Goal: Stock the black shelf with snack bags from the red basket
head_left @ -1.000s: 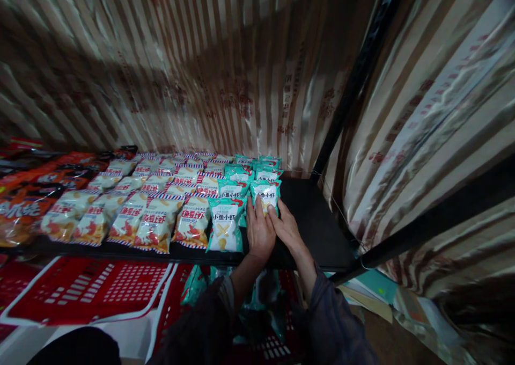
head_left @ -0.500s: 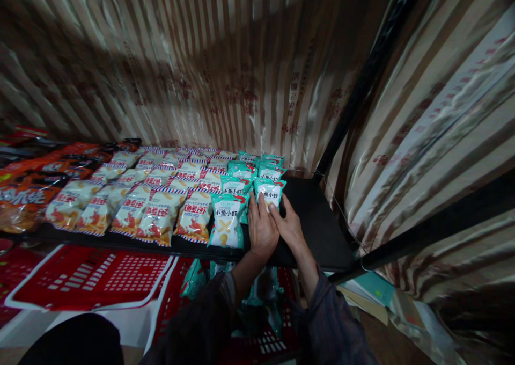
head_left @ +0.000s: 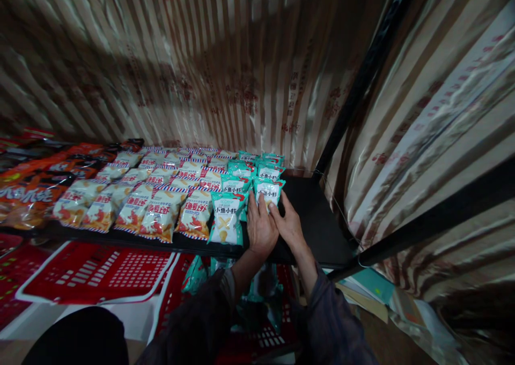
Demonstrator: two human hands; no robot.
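A teal-and-white snack bag (head_left: 269,189) stands in the right-hand row on the black shelf, with both hands at it. My left hand (head_left: 261,226) lies along its lower left front, fingers stretched up against it. On the other side my right hand (head_left: 288,223) has its thumb on the front and its fingers round the right edge. Together they hold the bag between them, and its lower part is hidden behind the fingers. Just left, another teal snack bag (head_left: 226,219) stands upright at the shelf's front, with more teal bags behind.
Rows of white-and-orange snack bags (head_left: 161,212) and orange-black bags (head_left: 34,196) fill the left of the shelf (head_left: 322,223). A black post (head_left: 354,96) rises at the right corner. Below are red baskets (head_left: 104,271), one holding teal bags (head_left: 195,275). Striped sheeting (head_left: 241,59) hangs behind.
The view has shifted slightly. Both hands stay at the same teal snack bag, with hardly any movement.
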